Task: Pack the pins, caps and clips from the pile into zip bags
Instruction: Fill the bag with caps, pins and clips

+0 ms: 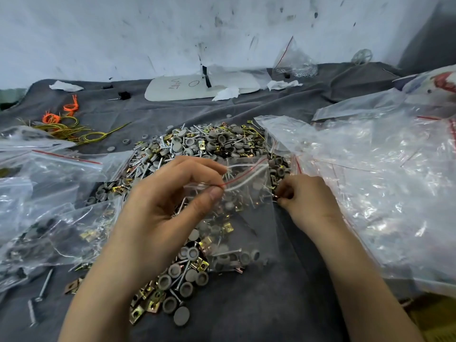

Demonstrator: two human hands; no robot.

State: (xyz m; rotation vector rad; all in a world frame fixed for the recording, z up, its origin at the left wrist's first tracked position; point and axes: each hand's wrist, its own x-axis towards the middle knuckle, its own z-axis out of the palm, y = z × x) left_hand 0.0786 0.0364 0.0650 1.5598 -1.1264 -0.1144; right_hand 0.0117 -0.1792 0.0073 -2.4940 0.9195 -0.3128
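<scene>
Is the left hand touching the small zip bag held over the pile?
Touching. The head view shows the left hand pinching the zip bag at its red-striped mouth, between thumb and forefinger.

One wide-angle view comes from a camera worn on the person's head. It looks forward and down over a table under grey cloth. Both forearms reach in from the near edge. The left hand, pinching a zip bag, and the right hand sit close below the lens at centre. A scuffed white wall fills the far part.
</scene>
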